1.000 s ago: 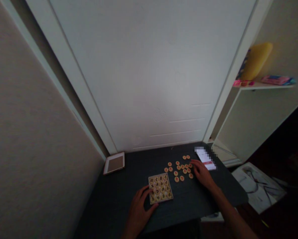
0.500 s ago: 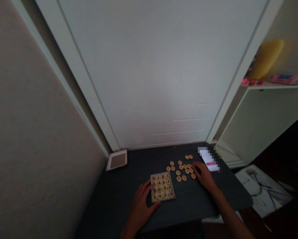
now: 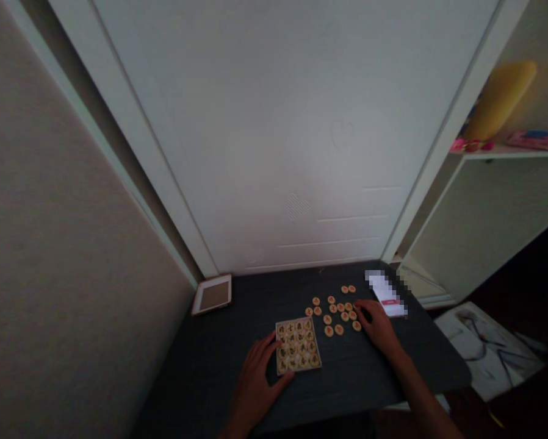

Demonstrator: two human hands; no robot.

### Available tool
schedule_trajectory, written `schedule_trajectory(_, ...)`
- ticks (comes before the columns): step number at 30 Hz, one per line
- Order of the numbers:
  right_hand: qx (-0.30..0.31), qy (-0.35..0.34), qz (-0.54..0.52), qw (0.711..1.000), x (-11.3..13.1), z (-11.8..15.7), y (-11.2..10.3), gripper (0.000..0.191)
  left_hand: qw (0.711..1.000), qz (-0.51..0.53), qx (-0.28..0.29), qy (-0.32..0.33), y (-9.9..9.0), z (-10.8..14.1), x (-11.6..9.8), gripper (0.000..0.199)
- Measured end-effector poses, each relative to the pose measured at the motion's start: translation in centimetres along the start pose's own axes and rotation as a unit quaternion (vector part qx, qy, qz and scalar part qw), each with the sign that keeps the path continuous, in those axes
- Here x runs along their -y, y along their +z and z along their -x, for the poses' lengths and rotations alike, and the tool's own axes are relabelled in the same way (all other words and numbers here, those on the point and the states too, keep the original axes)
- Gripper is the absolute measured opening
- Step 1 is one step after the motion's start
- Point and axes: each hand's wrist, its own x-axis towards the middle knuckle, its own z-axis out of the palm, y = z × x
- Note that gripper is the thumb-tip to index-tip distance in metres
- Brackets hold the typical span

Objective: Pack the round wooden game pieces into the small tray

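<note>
A square tray (image 3: 319,360) filled with round wooden pieces bearing dark characters lies on the dark table. My left hand (image 3: 257,378) rests at its left side, fingers apart, with fingertips on the left edge and the thumb by the near edge. To the right of the tray, several loose round pieces with red characters (image 3: 338,330) are scattered flat. My right hand (image 3: 378,326) is at the right side of these pieces, its fingertips close together on a piece at the group's right edge, partly hidden by the fingers.
A phone with a lit screen (image 3: 386,294) lies at the table's back right. At the back left corner is a white-framed flat object (image 3: 214,295). A white panel (image 3: 278,152) rises behind the table (image 3: 201,378). Shelves (image 3: 507,152) stand to the right.
The view has shifted slightly. Both hands keep nearly the same places beside the tray and the loose pieces.
</note>
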Motion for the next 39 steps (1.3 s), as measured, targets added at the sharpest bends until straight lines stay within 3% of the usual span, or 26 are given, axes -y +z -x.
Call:
schedule_trajectory(19, -0.034, 0.066, -0.014, 0.997, -0.8, 0.3, -0.5, 0.038, 0.999, 0.023, 0.021, -0.031, 0.2, 0.3, 0.3, 0.064)
schedule_trajectory(22, -0.043, 0.099, -0.039, 0.993, -0.2, 0.5, -0.9, 0.041, 0.996, 0.073, 0.003, -0.054, -0.1, 0.2, -0.2, 0.058)
schedule_trajectory(25, -0.021, 0.117, -0.110, 0.987, 2.0, 0.4, -0.9, 0.041, 0.984, 0.154, -0.019, -0.082, -1.2, -0.7, -0.8, 0.043)
schedule_trajectory(28, 0.056, 0.086, -0.190, 0.976, 6.0, -0.7, -0.3, 0.035, 0.976, 0.204, -0.016, -0.075, -2.7, -3.1, -1.4, 0.033)
schedule_trajectory(32, 0.137, 0.064, -0.256, 0.955, 11.3, -3.7, 2.0, 0.032, 0.962, 0.268, 0.021, -0.053, -3.6, -8.4, -1.9, 0.028)
schedule_trajectory(35, 0.157, 0.054, -0.304, 0.938, 13.2, -6.4, 4.7, 0.036, 0.935, 0.352, 0.038, -0.041, -2.8, -13.1, -1.6, 0.027)
schedule_trajectory(39, 0.157, 0.021, -0.297, 0.942, 13.5, -9.0, 8.1, 0.035, 0.916, 0.398, 0.046, -0.032, -0.4, -17.8, -0.3, 0.031)
